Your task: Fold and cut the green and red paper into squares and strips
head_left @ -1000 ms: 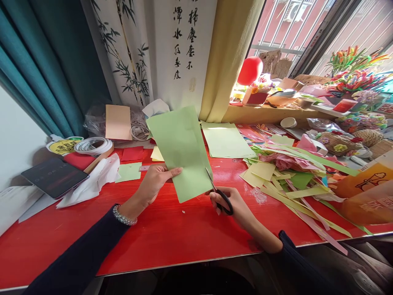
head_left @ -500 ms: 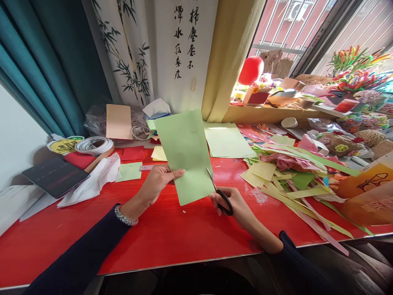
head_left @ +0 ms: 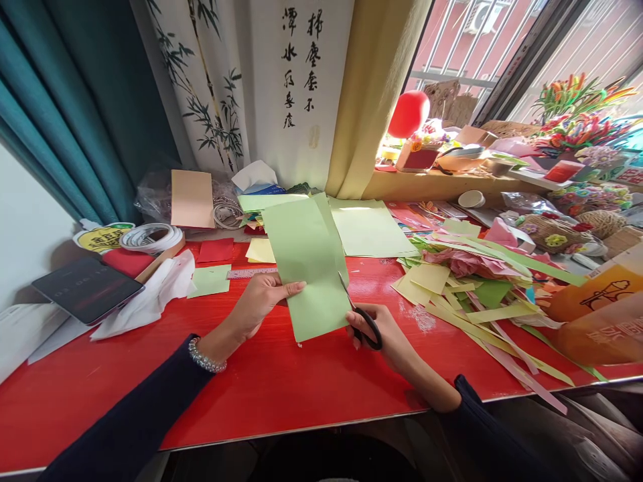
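A green paper sheet (head_left: 309, 268) is held above the red table (head_left: 241, 395), pinched at its left edge by my left hand (head_left: 258, 301), thumb on top. My right hand (head_left: 379, 328) is closed around the black handles of the scissors (head_left: 369, 328). The scissor blades point up and left at the sheet's right edge, near its lower part. Toward its top right the sheet looks bent, with a second layer of green showing behind. Past the sheet lies a stack of pale green paper (head_left: 369, 227).
Cut strips and scraps (head_left: 477, 301) pile up at the right, beside an orange bag (head_left: 597, 328). At the left are a black flat box (head_left: 88, 288), white tissue (head_left: 151, 294) and a tape roll (head_left: 151, 236). A small green square (head_left: 209, 280) lies left of my left hand.
The upper part of the green sheet has dropped and bent, showing a layer behind it. Both hands keep their grips and have barely moved. The view has shifted slightly.
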A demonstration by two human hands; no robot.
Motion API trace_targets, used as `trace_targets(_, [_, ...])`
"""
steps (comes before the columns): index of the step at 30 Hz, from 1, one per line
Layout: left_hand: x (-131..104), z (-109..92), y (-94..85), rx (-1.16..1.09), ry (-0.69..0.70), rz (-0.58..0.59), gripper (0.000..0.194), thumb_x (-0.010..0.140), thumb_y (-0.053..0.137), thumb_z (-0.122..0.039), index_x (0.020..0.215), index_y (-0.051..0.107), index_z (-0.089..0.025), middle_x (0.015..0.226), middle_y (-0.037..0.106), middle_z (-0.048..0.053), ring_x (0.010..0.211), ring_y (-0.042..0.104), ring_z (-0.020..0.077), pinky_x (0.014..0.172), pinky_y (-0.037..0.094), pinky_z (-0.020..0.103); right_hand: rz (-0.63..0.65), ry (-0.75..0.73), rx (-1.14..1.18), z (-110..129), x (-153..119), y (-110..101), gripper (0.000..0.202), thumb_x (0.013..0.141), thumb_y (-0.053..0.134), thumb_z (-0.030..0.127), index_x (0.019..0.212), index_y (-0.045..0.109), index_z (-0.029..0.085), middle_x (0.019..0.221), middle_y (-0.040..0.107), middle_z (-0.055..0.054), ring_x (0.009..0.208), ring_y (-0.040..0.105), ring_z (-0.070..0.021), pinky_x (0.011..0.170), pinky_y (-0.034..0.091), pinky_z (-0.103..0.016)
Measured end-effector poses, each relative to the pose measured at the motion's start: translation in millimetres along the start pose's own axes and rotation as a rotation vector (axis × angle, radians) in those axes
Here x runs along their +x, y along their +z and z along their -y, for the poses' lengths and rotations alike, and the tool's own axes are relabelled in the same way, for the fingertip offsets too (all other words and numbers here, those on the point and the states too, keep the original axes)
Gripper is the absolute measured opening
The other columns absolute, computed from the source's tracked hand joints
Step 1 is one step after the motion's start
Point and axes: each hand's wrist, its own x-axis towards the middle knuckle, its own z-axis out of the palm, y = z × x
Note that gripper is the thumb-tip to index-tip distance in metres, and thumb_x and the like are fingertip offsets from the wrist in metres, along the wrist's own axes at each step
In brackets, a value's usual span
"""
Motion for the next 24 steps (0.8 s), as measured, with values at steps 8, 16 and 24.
trace_targets(8, [-1.8,-1.0,3.2,-0.011,-0.028,0.016,0.027,0.067,0.069,-0.033,0.089,0.071,-0.016,0.091,0.071,0.007,0.086,0.064,0.0239,0.073,0.052,0.033,-0.011,0.009,0.058,3.1,0.3,-0.5,0.042,0.072,0.058,0.050,0.054,0.044,0.016,0.042,0.044,0.003,0.038,0.033,-0.0053,0.039,0.019,-0.022])
trace_targets(16, [-2.1,0.0,4.9,-0.031,-0.047,0.048,0.027,0.068,0.069,-0.031,0.088,0.070,-0.013,0.089,0.071,0.007,0.083,0.065,0.0216,0.073,0.052,0.030,-0.034,0.026,0.059,0.3,0.8,-1.7,0.040,0.070,0.060,0.051,0.056,0.044,0.016,0.041,0.042,0.004,0.038,0.036,-0.0059,0.040,0.018,-0.022])
trace_targets(24, [-3.2,-0.4,7.1,-0.033,-0.053,0.057,0.029,0.068,0.069,-0.030,0.091,0.069,-0.014,0.088,0.071,0.007,0.083,0.065,0.0218,0.070,0.053,0.030,-0.040,0.008,0.063,-2.2,0.7,-1.4,0.039,0.071,0.059,0.050,0.058,0.045,0.016,0.043,0.037,0.005,0.040,0.036,-0.0060,0.040,0.017,-0.022])
